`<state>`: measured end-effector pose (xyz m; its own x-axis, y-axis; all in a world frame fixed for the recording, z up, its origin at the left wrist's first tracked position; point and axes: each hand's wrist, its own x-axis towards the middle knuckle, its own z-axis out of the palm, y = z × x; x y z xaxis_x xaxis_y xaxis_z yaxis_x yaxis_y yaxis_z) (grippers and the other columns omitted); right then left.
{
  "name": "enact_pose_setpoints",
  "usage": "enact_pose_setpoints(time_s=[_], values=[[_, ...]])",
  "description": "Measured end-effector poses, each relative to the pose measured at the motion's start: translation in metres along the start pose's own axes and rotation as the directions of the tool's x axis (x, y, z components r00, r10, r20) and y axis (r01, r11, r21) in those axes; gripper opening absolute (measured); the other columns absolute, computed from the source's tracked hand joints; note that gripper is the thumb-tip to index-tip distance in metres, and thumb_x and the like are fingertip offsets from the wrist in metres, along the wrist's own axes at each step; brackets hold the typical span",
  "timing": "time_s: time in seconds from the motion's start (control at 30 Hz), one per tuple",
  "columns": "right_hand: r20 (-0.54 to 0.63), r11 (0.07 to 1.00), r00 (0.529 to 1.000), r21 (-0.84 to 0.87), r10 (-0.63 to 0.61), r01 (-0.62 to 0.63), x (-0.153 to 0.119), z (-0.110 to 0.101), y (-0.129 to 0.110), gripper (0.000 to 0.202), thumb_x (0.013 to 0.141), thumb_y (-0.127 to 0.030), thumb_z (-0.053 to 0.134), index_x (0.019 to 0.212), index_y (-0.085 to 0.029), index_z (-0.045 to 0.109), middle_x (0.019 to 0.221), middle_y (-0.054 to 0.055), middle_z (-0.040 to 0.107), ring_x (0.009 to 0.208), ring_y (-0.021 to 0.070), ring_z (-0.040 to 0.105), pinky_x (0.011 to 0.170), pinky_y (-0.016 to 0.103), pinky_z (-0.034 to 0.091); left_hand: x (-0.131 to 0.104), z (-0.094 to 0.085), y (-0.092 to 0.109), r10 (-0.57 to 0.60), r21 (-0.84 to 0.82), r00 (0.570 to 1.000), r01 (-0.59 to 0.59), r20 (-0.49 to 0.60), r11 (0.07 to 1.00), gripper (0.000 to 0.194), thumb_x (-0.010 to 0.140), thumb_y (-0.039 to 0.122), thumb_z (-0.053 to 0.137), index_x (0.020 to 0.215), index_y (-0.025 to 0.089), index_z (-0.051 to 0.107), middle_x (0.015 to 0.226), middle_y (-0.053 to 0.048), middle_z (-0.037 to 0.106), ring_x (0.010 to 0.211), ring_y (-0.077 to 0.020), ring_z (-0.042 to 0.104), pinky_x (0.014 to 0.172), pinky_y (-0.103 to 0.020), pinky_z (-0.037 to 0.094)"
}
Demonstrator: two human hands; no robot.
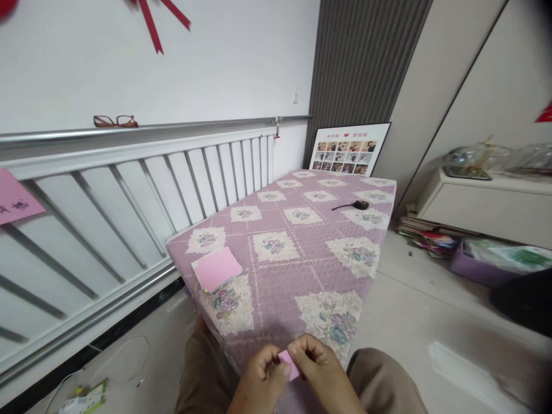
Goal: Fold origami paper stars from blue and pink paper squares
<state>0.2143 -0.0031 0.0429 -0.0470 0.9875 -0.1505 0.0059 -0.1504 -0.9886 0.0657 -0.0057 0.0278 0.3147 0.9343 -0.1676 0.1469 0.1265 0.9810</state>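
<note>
A small folded piece of pink paper (290,365) is held between both hands, low over the near end of the cloth-covered table (284,287). My left hand (264,376) pinches its left side, with the thumb lying on the paper. On the other side my right hand (318,363) grips the upper right edge between thumb and fingers. A stack of larger paper sheets, pink on top (218,268), rests at the table's left edge.
A black object with a thin tail (360,204) lies toward the table's far right. A white radiator (172,190) runs along the left, with glasses (115,121) on the pipe ledge above. A photo board (348,150) leans behind the table.
</note>
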Motion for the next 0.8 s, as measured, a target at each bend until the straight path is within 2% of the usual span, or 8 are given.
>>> enact_pose_setpoints(time_s=[0.07,0.17,0.3,0.43,0.57,0.67,0.8], values=[[0.019,1.000,1.000,-0.023,-0.001,0.001,-0.0002,0.0003,0.0016,0.046,0.070,-0.063,0.062,0.059,-0.019,0.053,0.055,-0.002,0.050,0.055,0.0114,0.042,0.056,0.025,0.035,0.0018,-0.0007,0.0020,0.010,-0.017,0.998,-0.011,-0.065,1.000,0.025,0.081,0.041,0.052,0.076,0.016,0.056,0.064,0.003,0.048,0.062,-0.0118,0.043,0.061,-0.023,0.034],[0.015,1.000,1.000,-0.017,-0.018,0.018,0.0004,0.0019,0.0072,0.046,0.070,-0.062,0.062,0.060,-0.019,0.054,0.055,-0.003,0.049,0.055,0.0112,0.041,0.056,0.025,0.035,0.0050,-0.0013,0.0027,-0.011,-0.029,0.995,0.009,-0.102,1.000,0.024,0.078,0.038,0.055,0.069,0.016,0.053,0.064,0.002,0.050,0.065,-0.0132,0.046,0.063,-0.024,0.035],[0.017,1.000,1.000,0.009,-0.014,0.014,-0.0006,0.0016,0.0101,0.043,0.071,-0.061,0.062,0.072,-0.018,0.061,0.060,-0.003,0.050,0.055,0.0109,0.040,0.056,0.025,0.035,0.0068,0.0006,0.0004,-0.015,-0.066,0.987,0.005,-0.161,0.998,0.024,0.077,0.039,0.055,0.067,0.017,0.053,0.062,0.003,0.050,0.063,-0.0133,0.046,0.062,-0.025,0.035],[0.037,0.999,0.999,-0.042,-0.006,0.007,-0.0047,0.0008,0.0061,0.043,0.073,-0.060,0.060,0.062,-0.019,0.056,0.058,-0.003,0.047,0.056,0.0111,0.039,0.057,0.025,0.035,0.0055,0.0050,-0.0006,-0.017,-0.096,0.976,-0.005,-0.219,0.995,0.026,0.077,0.041,0.057,0.065,0.017,0.052,0.060,0.003,0.049,0.062,-0.0127,0.044,0.061,-0.024,0.035],[0.015,0.995,0.999,-0.095,-0.035,0.036,-0.0082,0.0035,0.0031,0.042,0.076,-0.059,0.056,0.061,-0.019,0.055,0.059,-0.002,0.048,0.059,0.0123,0.042,0.059,0.025,0.037,0.0042,0.0083,-0.0012,-0.018,-0.106,0.967,-0.010,-0.254,0.994,0.028,0.075,0.042,0.058,0.064,0.018,0.051,0.061,0.002,0.049,0.063,-0.0132,0.043,0.061,-0.024,0.035],[0.012,0.991,0.998,-0.124,-0.055,0.056,-0.0088,0.0048,0.0025,0.041,0.079,-0.057,0.054,0.062,-0.019,0.055,0.061,-0.002,0.049,0.060,0.0128,0.043,0.059,0.025,0.037,0.0040,0.0083,-0.0017,-0.016,-0.114,0.967,-0.014,-0.253,0.993,0.027,0.076,0.042,0.056,0.065,0.018,0.050,0.062,0.002,0.048,0.063,-0.0131,0.043,0.061,-0.024,0.035],[0.006,0.992,0.998,-0.114,-0.059,0.060,-0.0073,0.0027,0.0029,0.041,0.078,-0.057,0.054,0.062,-0.019,0.053,0.060,-0.002,0.048,0.059,0.0126,0.043,0.059,0.025,0.037,0.0043,0.0067,-0.0032,-0.019,-0.119,0.986,0.000,-0.164,0.993,0.027,0.079,0.044,0.054,0.075,0.017,0.054,0.062,0.003,0.047,0.058,-0.0113,0.040,0.059,-0.024,0.034]])
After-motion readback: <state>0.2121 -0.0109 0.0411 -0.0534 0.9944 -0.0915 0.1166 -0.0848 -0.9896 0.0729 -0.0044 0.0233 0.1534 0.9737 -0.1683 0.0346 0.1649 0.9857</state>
